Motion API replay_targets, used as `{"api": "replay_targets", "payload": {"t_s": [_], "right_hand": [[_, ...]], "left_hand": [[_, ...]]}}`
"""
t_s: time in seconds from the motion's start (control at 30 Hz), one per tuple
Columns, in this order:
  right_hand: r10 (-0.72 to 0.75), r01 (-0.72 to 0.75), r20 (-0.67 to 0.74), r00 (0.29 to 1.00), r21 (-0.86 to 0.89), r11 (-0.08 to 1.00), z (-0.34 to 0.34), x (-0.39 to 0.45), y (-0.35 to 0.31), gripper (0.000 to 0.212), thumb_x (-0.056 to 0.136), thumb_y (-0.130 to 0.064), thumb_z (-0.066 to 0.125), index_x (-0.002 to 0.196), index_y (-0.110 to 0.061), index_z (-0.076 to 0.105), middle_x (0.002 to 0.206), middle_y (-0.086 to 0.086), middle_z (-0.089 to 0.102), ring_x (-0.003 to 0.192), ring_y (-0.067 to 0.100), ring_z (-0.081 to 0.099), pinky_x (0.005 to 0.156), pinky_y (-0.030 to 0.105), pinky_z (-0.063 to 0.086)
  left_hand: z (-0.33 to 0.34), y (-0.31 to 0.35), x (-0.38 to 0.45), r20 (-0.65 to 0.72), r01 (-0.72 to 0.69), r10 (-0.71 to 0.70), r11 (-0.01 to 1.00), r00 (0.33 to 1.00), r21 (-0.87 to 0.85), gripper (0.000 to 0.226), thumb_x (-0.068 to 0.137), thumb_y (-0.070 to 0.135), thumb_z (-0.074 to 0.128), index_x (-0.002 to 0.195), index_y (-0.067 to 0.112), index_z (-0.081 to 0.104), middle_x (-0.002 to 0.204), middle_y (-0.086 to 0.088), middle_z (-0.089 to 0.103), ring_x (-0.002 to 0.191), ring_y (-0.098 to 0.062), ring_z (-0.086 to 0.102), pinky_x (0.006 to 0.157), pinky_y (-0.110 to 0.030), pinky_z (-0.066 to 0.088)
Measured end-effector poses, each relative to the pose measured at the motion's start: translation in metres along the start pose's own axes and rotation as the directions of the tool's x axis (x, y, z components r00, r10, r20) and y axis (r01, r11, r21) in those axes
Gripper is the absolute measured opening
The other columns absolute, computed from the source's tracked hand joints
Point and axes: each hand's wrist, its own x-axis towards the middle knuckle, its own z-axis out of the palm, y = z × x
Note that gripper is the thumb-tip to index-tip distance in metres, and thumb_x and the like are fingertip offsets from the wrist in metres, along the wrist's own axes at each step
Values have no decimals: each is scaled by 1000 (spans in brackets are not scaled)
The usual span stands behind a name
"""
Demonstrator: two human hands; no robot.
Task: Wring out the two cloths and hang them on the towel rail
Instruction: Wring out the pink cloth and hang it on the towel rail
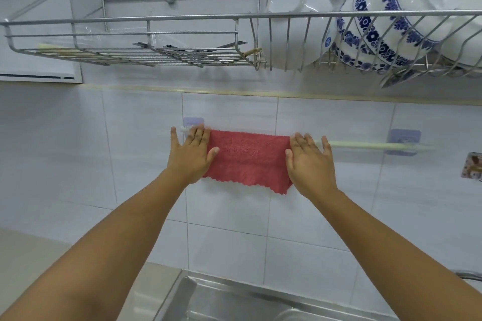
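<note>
A home kitchen, white tiled wall [234,216], wall-mounted wire dish rack [130,34] holding upturned white and blue-patterned bowls [386,21], probably utensils on its left shelf, stainless steel sink [208,300] below, towel rail [365,144] stuck to the tiles.

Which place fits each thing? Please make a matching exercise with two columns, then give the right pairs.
Things:
1. red cloth with zigzag edge
2. blue-patterned white bowls
3. steel sink
4. left hand

Places:
A. in the wire rack on the wall
B. at the cloth's left edge
C. draped over the pale towel rail
D. at the bottom of the view

Pairs: 1-C, 2-A, 3-D, 4-B
</note>
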Motion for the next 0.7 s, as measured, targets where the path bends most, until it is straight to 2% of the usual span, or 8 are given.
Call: {"api": "replay_targets", "payload": {"t_s": [0.17,0.3,0.43,0.53,0.6,0.7], "right_hand": [[-8,6,42,999,37,999,-2,3,-1,52,103,-33,19,150,-11,27,158,4,29,147,20,19,120,43,7],[-32,23,73,997,124,992,-5,1,6,52,103,-34,21,151,-12,25,160,4,23,148,20,15,121,39,10],[-35,17,109,993,167,986,-4,-20,12,55,102,-39,24,152,-16,22,162,4,12,149,22,6,121,41,8],[-17,-13,177,984,167,986,2,-51,21,59,100,-46,25,153,-20,18,162,5,10,150,24,5,121,44,6],[-9,-30,240,971,162,986,8,-75,32,59,100,-47,26,153,-22,17,163,5,7,149,24,7,121,44,6],[9,-71,341,940,170,983,17,-118,52,58,100,-47,28,152,-21,22,163,4,9,145,28,23,119,43,19]], "left_hand": [[-5,-8,3,57,-24,28,997,998,-75,66,100,51,8,154,15,-3,164,-2,1,151,-15,-3,115,-61,-9],[-13,-2,3,88,12,1,989,996,-147,69,99,53,10,154,13,2,164,-5,2,151,-18,-3,116,-60,-7],[-20,20,-14,68,13,2,977,998,-211,69,100,53,13,154,12,6,163,-7,5,151,-23,0,117,-57,-5],[-19,44,-36,104,8,18,968,994,-251,68,100,53,14,155,14,7,164,-7,4,151,-22,2,119,-55,-4],[-14,64,-53,150,9,31,965,988,-261,67,100,52,17,155,15,6,164,-7,3,151,-23,3,119,-55,-3],[0,99,-84,247,-15,70,976,966,-217,65,101,48,23,154,14,7,163,-9,3,150,-27,8,119,-54,4]]}}
